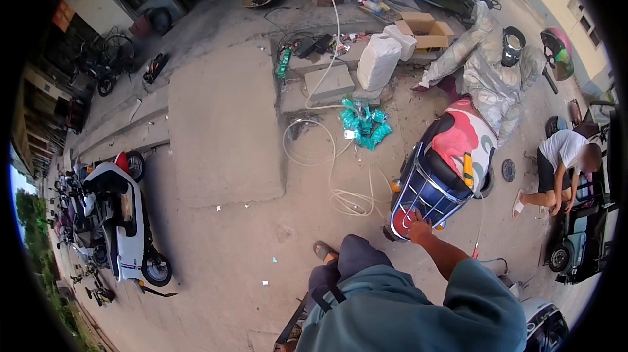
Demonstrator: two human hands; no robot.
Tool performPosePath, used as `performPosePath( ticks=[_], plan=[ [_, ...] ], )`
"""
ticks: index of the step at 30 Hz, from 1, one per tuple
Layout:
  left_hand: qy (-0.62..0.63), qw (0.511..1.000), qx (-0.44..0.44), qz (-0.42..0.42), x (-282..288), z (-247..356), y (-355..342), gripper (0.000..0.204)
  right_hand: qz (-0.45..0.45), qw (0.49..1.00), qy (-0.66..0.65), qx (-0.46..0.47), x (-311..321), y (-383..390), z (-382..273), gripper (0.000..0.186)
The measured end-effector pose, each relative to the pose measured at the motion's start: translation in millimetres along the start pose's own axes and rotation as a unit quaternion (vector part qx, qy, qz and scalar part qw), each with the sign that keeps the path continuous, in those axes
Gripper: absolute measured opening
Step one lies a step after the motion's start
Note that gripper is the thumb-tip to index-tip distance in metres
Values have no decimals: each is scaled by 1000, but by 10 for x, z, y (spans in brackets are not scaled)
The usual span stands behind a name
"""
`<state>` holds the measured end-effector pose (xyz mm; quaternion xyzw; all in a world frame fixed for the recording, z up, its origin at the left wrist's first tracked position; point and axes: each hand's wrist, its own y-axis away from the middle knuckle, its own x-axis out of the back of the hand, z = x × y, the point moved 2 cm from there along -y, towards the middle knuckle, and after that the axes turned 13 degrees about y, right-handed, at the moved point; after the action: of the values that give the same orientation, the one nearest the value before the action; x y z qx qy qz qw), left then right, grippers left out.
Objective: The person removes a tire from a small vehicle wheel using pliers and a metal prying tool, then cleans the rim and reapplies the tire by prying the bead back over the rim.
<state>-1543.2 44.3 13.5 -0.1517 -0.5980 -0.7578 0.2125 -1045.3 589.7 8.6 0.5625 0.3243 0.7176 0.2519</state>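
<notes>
My right hand (417, 225) reaches forward and rests on the rear metal rack (425, 205) of a scooter (445, 162) with a dark seat and a red and white cover. The fingers lie on the rack's rim; whether they grip it is unclear. My left hand is out of sight, hidden below my grey-green shirt (405, 313). My bent knee in dark trousers (356, 257) and a sandalled foot (324, 249) show over the concrete ground.
A white hose (327, 156) coils on the ground beside teal packets (363, 126). A white scooter (124, 221) is parked at left. A person in a white shirt (562, 169) crouches at right near a dark vehicle (582, 234). White sack (377, 61), cardboard box (425, 30), concrete slabs (226, 123).
</notes>
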Motion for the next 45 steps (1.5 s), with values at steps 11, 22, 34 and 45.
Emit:
performPosePath(
  ticks=[11,22,34,45],
  plan=[
    [31,986,-166,-4,1658,4917,-1636,19,24,976,-205,-70,-351,5,-151,74],
    [-509,746,-404,-145,1135,7700,-2426,33,14,950,-302,-76,2020,-241,-9,39],
    [-557,752,-319,-150,-1000,12178,-2222,47,321,865,-369,-114,4761,-3135,637,55],
    [-374,679,-605,-184,-4342,15341,-2218,44,393,790,-440,-163,5994,-5855,1169,82]
  ],
)
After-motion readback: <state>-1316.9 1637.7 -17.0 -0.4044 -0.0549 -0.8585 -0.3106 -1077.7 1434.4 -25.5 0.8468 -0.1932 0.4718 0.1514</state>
